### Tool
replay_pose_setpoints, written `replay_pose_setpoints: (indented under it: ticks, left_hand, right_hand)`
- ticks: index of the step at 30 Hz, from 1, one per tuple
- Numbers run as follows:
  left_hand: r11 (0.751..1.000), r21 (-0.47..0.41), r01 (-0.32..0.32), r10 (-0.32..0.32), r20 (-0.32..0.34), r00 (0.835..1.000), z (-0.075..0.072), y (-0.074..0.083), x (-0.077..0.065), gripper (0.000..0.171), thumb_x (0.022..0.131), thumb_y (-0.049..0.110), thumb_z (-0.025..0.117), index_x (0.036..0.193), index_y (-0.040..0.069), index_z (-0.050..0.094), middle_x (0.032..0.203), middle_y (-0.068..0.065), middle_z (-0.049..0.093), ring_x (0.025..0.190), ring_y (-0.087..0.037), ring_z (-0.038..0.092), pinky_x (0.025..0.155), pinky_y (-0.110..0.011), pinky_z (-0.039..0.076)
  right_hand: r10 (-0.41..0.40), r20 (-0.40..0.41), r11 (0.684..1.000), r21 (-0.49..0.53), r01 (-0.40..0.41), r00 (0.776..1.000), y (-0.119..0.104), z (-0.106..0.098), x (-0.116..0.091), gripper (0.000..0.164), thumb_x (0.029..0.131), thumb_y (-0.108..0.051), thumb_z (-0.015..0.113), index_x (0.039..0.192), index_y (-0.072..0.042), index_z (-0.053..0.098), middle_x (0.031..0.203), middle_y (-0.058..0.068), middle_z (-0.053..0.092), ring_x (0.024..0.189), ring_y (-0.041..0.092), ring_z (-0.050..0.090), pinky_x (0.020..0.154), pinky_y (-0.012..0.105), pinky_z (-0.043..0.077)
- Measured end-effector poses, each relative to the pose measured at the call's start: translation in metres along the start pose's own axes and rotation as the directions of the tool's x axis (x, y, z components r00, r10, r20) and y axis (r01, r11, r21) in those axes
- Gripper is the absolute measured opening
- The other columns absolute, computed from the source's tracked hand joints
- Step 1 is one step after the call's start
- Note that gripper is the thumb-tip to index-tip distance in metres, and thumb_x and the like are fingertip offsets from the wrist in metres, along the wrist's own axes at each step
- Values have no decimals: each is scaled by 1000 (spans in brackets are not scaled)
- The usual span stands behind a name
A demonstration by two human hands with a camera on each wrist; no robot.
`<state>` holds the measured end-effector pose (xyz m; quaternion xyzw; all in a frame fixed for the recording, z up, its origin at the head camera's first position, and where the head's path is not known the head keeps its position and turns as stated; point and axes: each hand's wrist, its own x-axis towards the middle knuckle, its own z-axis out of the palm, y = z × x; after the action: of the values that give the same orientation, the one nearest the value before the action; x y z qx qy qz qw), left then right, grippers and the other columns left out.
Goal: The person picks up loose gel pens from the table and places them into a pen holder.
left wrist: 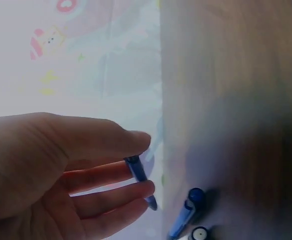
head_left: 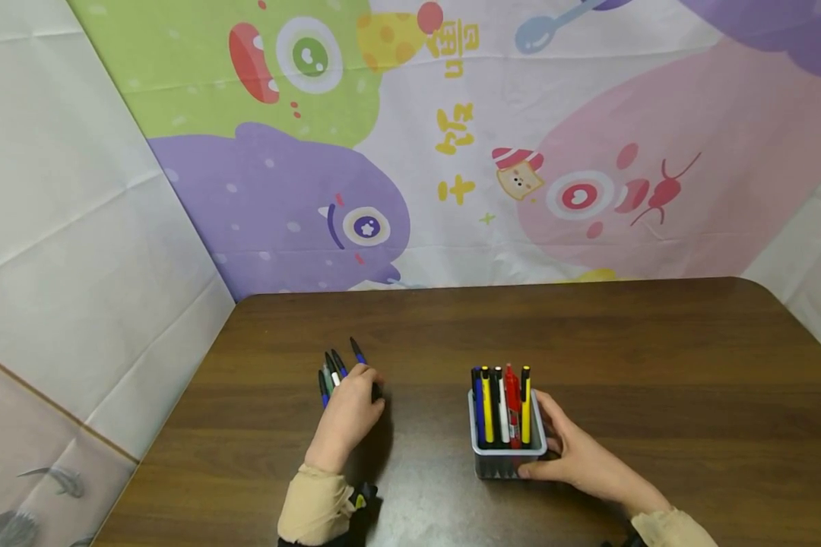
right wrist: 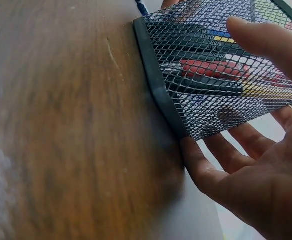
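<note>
My left hand [head_left: 350, 410] is over the left part of the table and pinches a blue pen [left wrist: 139, 172] between thumb and fingers. Several pens [head_left: 332, 371] with dark ends lie beside that hand, partly hidden by it; the left wrist view shows a blue one [left wrist: 185, 215] close by on the wood. At the right, my right hand [head_left: 575, 456] grips a black mesh pen holder [head_left: 506, 465] by its side, thumb at the near face. Upright in the holder stand several pens and markers, among them a red marker [head_left: 512, 406] and a yellow one [head_left: 487, 406].
Both hands work over a brown wooden table [head_left: 424, 334] with rounded far corners. Behind it hangs a cloth printed with cartoon creatures [head_left: 301, 205]. White cloth [head_left: 75, 228] borders the left side.
</note>
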<state>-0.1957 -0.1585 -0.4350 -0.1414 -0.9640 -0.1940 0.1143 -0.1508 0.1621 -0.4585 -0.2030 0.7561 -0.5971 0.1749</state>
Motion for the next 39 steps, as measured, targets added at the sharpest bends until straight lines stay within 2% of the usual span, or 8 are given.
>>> replay_pose_setpoints:
  ticks: [5,12,21,24,27,32,35,39]
  left_hand:
    - [1000,-9,-11,11,6,1000,-1,3,-1,24,67,-1,69,90,-1,62,94,-12,58,84,-28,59,72,-40,50]
    - [999,-16,-38,37,-85,996,-2,5,1,23,66,-12,60,85,0,63,89,-11,60,80,-26,60,67,-38,50]
    - [998,-20,-52,49,-133,990,1,12,3,15,71,-7,66,83,2,65,83,-8,61,76,-25,61,66,-36,51]
    - [994,25,-104,106,-74,992,11,14,3,23,71,-4,67,93,2,65,95,-11,62,84,-27,60,70,-39,50]
    - [985,73,-158,155,47,987,18,17,2,40,74,2,69,113,3,60,116,-14,57,100,-32,55,79,-45,48]
    - [978,112,-178,150,227,962,23,21,-1,53,81,10,66,130,9,49,135,-14,45,114,-34,47,86,-50,44]
    - [975,131,-181,145,243,959,23,23,-2,50,82,11,65,129,9,50,130,-13,49,110,-32,50,84,-48,45]
    - [974,131,-184,157,193,969,24,22,-2,40,78,8,67,117,4,57,112,-13,53,96,-30,53,77,-43,47]
  right_hand:
    - [5,-6,1000,-5,-5,1000,1,0,-1,94,72,-19,76,143,-15,14,137,23,30,119,34,39,91,33,42]
    - [8,-5,1000,12,-8,1000,-1,0,1,93,72,-16,75,142,-15,14,136,23,31,115,34,41,87,31,45]
    - [15,-8,1000,15,-15,1000,0,1,0,93,72,-18,75,142,-15,15,137,23,29,115,34,41,86,31,45]
    - [0,-16,1000,7,0,1000,1,1,0,93,71,-18,76,142,-15,16,137,23,30,116,34,41,88,31,44]
    - [-1,-16,1000,8,1,1000,0,1,1,93,72,-17,76,142,-15,16,137,23,30,116,33,41,88,31,44]
    - [10,-18,1000,9,-10,1000,-2,2,2,93,72,-16,76,143,-15,15,136,23,31,115,33,42,87,31,45]
    - [12,-21,1000,7,-12,1000,-2,2,1,93,71,-17,76,142,-14,15,136,23,31,115,34,42,86,31,45]
    - [7,-25,1000,1,-7,1000,0,1,0,93,71,-17,76,142,-14,16,136,23,31,115,34,42,88,30,44]
